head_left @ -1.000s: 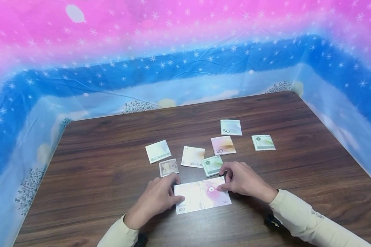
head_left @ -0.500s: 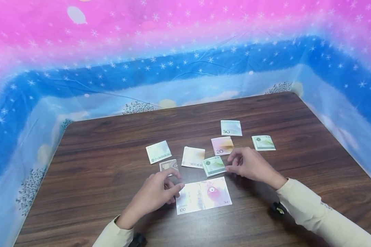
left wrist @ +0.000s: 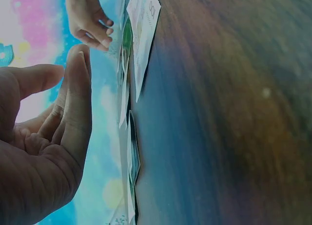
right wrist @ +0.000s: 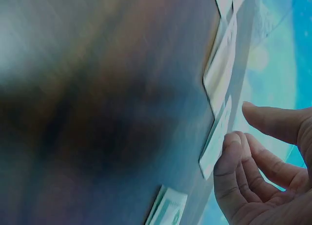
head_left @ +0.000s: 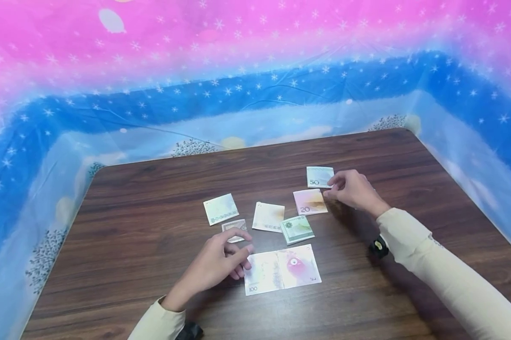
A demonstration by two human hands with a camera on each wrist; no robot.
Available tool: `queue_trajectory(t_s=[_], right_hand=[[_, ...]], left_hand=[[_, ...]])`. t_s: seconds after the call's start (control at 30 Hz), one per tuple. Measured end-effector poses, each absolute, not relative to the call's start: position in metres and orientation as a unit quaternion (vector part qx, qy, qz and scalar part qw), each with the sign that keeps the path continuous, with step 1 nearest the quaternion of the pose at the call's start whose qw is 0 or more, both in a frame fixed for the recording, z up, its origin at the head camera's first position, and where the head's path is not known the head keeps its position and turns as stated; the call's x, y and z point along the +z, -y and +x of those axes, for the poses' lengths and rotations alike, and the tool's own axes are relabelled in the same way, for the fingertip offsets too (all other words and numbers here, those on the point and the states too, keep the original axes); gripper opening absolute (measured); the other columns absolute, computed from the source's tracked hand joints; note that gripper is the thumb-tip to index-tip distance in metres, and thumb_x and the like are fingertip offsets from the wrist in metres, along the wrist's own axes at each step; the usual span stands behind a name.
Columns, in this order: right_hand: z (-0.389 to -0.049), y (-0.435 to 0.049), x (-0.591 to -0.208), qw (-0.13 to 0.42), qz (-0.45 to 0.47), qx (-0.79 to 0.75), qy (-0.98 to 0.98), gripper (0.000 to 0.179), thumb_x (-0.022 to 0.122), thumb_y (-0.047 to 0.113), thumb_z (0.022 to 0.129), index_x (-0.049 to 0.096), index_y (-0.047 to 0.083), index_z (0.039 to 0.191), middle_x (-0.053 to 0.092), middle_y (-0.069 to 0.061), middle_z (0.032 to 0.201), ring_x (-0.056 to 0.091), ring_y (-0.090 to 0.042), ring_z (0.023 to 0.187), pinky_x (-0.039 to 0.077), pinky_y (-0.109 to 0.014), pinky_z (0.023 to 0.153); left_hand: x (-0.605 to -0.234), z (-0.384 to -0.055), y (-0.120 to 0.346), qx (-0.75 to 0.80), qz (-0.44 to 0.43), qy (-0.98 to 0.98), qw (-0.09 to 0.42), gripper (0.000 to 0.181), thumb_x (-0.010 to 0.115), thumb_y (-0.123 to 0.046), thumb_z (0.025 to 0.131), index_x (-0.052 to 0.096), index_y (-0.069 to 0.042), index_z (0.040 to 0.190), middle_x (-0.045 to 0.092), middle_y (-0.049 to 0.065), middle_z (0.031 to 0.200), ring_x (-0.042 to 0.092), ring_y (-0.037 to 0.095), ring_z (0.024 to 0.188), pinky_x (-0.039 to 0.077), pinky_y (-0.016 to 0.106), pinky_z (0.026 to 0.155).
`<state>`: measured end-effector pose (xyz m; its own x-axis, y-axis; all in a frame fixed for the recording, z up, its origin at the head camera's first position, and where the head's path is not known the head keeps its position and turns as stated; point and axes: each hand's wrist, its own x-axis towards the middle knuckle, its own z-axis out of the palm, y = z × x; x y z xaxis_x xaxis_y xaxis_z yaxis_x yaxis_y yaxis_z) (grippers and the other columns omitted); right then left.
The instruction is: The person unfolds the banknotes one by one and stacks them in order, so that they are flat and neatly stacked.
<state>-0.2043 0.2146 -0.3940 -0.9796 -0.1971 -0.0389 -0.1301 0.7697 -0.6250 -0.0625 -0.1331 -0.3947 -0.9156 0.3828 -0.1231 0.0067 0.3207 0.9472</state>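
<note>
An unfolded pink 100 banknote [head_left: 298, 276] lies flat near the table's front. My left hand [head_left: 213, 262] hovers at its left end, fingers relaxed and thumb apart from the index finger in the left wrist view. My right hand [head_left: 355, 192] is beside the folded 50 banknote [head_left: 317, 175] and the folded 20 banknote [head_left: 307, 202]. Its fingers are loosely bent with nothing between them in the right wrist view. A folded green banknote [right wrist: 169, 209] lies near it there, hidden behind the hand in the head view. Another folded green banknote [head_left: 297, 230] sits above the 100.
More folded banknotes lie left of centre: a pale one [head_left: 220, 208], a yellowish one [head_left: 268, 216] and a brownish one [head_left: 229, 227] partly behind the left fingers. The dark wooden table [head_left: 145, 264] is bordered by a pink and blue patterned cloth [head_left: 238, 94].
Both hands have let go of the 100 banknote. My right hand has moved away, up and to the right, past the green note towards the 50; the left has lifted slightly and stays close.
</note>
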Motion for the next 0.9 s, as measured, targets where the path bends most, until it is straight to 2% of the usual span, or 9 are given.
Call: queue_trajectory(t_s=[0.3, 0.43, 0.6, 0.9], right_hand=[[-0.234, -0.22, -0.397, 0.07, -0.047, -0.323, -0.943, 0.056, 0.08, 0.027, 0.089, 0.059, -0.009, 0.127, 0.063, -0.024, 0.113, 0.059, -0.037, 0.102, 0.049, -0.051, 0.088], [-0.241, -0.22, -0.399, 0.084, -0.046, -0.313, -0.945, 0.068, 0.082, 0.029, 0.087, 0.053, -0.011, 0.134, 0.059, -0.027, 0.118, 0.057, -0.04, 0.106, 0.048, -0.055, 0.091], [-0.247, -0.219, -0.401, 0.103, -0.04, -0.305, -0.946, 0.079, 0.084, 0.028, 0.085, 0.046, -0.012, 0.141, 0.056, -0.031, 0.124, 0.055, -0.043, 0.111, 0.046, -0.057, 0.095], [-0.255, -0.219, -0.401, 0.13, -0.044, -0.31, -0.941, 0.086, 0.087, 0.024, 0.082, 0.042, -0.011, 0.145, 0.054, -0.033, 0.127, 0.053, -0.045, 0.115, 0.046, -0.057, 0.096]], left_hand=[[-0.396, -0.062, 0.137, 0.584, 0.113, -0.788, 0.158, 0.032, 0.066, -0.015, 0.1, 0.057, 0.002, 0.125, 0.072, 0.019, 0.081, 0.069, 0.029, 0.06, 0.061, 0.035, 0.055], [-0.397, -0.063, 0.138, 0.59, 0.109, -0.785, 0.156, 0.033, 0.065, -0.015, 0.1, 0.056, 0.001, 0.127, 0.073, 0.019, 0.083, 0.069, 0.033, 0.062, 0.061, 0.036, 0.055], [-0.397, -0.063, 0.138, 0.587, 0.105, -0.787, 0.159, 0.034, 0.065, -0.015, 0.101, 0.055, 0.001, 0.129, 0.073, 0.018, 0.083, 0.069, 0.03, 0.062, 0.06, 0.035, 0.055], [-0.395, -0.065, 0.138, 0.587, 0.106, -0.786, 0.163, 0.033, 0.065, -0.015, 0.1, 0.055, 0.002, 0.127, 0.073, 0.019, 0.083, 0.069, 0.034, 0.062, 0.06, 0.036, 0.054]])
